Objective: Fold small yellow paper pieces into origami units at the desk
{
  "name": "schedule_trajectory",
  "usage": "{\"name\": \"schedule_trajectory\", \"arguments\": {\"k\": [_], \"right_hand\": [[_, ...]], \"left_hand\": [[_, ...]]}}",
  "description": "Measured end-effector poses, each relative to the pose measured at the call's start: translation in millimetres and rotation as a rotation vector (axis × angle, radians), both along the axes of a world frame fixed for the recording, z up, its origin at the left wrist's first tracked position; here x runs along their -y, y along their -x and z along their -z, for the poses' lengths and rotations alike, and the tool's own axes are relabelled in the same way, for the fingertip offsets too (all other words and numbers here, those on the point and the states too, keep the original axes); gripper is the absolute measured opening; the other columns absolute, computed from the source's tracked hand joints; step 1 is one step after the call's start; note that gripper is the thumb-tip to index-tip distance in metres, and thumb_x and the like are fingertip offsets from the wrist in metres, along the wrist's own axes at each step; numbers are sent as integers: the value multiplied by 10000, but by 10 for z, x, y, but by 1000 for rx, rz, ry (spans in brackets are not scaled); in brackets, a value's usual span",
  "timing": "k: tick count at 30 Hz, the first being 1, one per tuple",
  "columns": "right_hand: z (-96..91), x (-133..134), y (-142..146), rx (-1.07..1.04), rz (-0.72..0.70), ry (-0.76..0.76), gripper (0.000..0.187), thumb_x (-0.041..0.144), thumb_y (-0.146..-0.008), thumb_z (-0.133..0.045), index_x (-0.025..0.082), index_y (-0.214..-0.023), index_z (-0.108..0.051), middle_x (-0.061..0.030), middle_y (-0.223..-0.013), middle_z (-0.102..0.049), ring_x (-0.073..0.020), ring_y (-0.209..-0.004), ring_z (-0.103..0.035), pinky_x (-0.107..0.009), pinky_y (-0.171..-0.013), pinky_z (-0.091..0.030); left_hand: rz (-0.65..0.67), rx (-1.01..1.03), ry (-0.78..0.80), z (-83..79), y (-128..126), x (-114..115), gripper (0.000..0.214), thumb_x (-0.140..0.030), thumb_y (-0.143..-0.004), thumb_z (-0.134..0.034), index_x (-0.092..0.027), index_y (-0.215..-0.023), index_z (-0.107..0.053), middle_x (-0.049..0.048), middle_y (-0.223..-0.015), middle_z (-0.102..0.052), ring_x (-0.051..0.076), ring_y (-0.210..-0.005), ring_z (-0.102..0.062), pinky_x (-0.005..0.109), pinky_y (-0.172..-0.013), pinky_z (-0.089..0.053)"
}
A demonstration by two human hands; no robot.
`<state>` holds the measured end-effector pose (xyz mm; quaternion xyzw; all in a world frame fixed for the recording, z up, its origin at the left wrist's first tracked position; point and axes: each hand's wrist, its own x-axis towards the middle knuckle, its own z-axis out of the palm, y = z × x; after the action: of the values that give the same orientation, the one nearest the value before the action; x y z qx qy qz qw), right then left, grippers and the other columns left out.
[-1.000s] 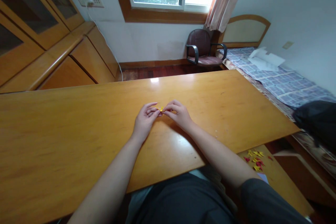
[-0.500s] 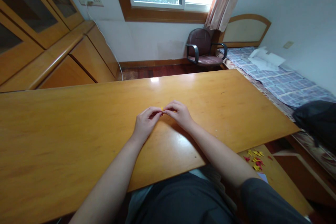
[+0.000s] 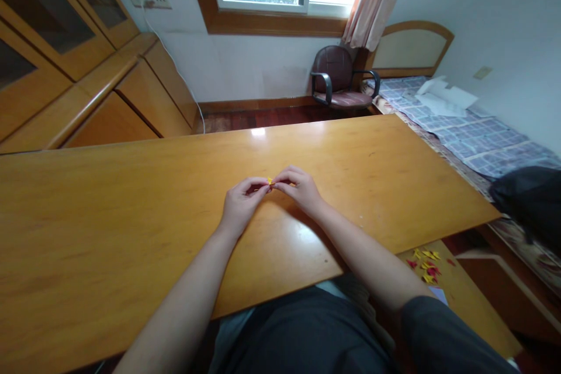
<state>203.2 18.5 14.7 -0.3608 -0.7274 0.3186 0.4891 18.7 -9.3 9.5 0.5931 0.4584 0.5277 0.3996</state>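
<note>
Between the fingertips of both hands is a small yellow folded paper piece (image 3: pixel 270 180), mostly covered by the fingers. My left hand (image 3: pixel 243 201) pinches it from the left, thumb and fingers pressed together. From the other side, my right hand (image 3: pixel 300 189) has its thumb and index finger closed on it. The two hands almost meet above the middle of the wooden table (image 3: pixel 131 234). The piece is too small to make out its exact shape.
On a lower wooden surface at my right lie several small red and yellow folded paper pieces (image 3: pixel 427 267), with a pale purple sheet (image 3: pixel 439 295) beside them. Beyond the table stand an armchair (image 3: pixel 335 79) and a bed (image 3: pixel 477 128) with a black bag (image 3: pixel 528 201). Cabinets (image 3: pixel 100 87) line the left.
Both hands stay pinched on the yellow piece with barely any movement. Slightly more of the yellow paper shows above the fingertips now.
</note>
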Motion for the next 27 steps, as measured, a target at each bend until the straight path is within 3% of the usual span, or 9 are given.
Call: {"name": "schedule_trajectory", "arguments": {"k": [16,27], "right_hand": [[-25,-10,-12,36,-14,21,88,256,-870,-710,200,-815,-749,-23,-821,-657,-147,-781,-618,-275,-726,-510],[-28,-29,-9,59,-23,24,69,233,-874,-697,200,-826,-734,-32,-879,-647,-152,-838,-616,-273,-741,-498]], "left_hand": [[-7,0,56,-20,-20,-21,201,-367,-722,-793,-186,-799,-747,77,-931,-765,216,-875,-720,374,-877,-591],[-6,0,70,-13,-3,-16,254,-411,-761,-774,-179,-854,-730,74,-918,-758,206,-848,-720,364,-865,-586]]}}
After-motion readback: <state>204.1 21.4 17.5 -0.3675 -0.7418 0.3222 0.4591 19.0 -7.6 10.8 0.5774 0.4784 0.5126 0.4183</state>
